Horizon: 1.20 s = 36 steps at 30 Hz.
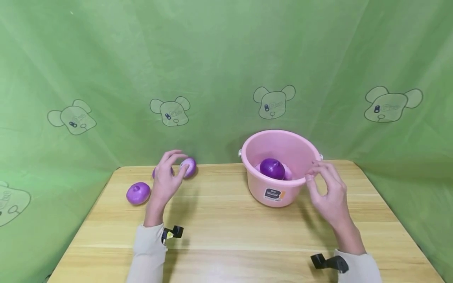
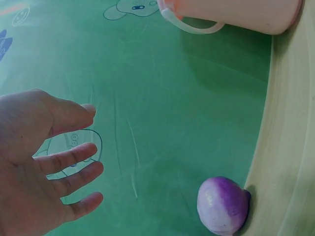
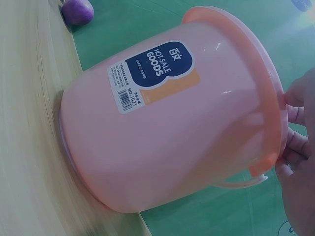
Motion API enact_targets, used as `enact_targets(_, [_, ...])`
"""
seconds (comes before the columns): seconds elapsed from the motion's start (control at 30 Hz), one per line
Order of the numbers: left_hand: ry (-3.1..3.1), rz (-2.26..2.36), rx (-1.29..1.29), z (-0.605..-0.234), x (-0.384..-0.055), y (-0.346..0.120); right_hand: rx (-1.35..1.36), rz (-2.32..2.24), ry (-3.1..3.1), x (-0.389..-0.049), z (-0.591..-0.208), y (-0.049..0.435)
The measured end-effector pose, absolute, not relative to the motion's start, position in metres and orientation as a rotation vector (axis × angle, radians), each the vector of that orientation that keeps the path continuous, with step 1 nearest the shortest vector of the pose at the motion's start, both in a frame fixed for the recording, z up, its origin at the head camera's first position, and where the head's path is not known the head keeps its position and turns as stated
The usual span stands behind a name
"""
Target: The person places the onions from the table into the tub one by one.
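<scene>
My left hand (image 1: 165, 181) hovers over the left of the table, fingers spread and holding nothing. Near it lie a purple onion (image 1: 138, 193) on the left, a purple-and-white onion (image 1: 191, 167) at the back edge, and another onion (image 1: 154, 173) mostly hidden behind the hand. The left wrist view shows the purple-and-white onion (image 2: 224, 206) apart from the fingers. A pink bucket (image 1: 270, 192) stands upright on the right, with a dark purple onion (image 1: 271, 168) and something paler inside. My right hand (image 1: 329, 194) pinches the bucket's right rim between thumb and fingers.
The wooden table (image 1: 219, 236) ends against a green curtain (image 1: 219, 70) printed with bear faces. The bucket's pale handle (image 2: 197, 29) hangs down its side. A label (image 3: 152, 73) is stuck on the bucket's front.
</scene>
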State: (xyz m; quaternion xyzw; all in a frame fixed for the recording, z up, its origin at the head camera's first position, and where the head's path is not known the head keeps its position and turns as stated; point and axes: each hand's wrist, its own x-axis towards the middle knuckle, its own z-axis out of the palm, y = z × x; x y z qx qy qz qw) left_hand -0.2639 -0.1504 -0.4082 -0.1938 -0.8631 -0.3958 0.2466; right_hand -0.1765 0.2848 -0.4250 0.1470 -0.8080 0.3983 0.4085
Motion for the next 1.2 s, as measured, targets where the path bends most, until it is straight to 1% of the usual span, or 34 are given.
enact_targets(0.6, [-2.424,-1.147,-0.411,-0.428,-0.276,-0.175,0.355,1.0,-2.086,-0.176,-0.426,0.288])
enact_targets(1.2, [-2.55,-1.089,-0.152,-0.445,-0.281,-0.2,0.345,0.998,-2.095,-0.175,-0.426,0.288])
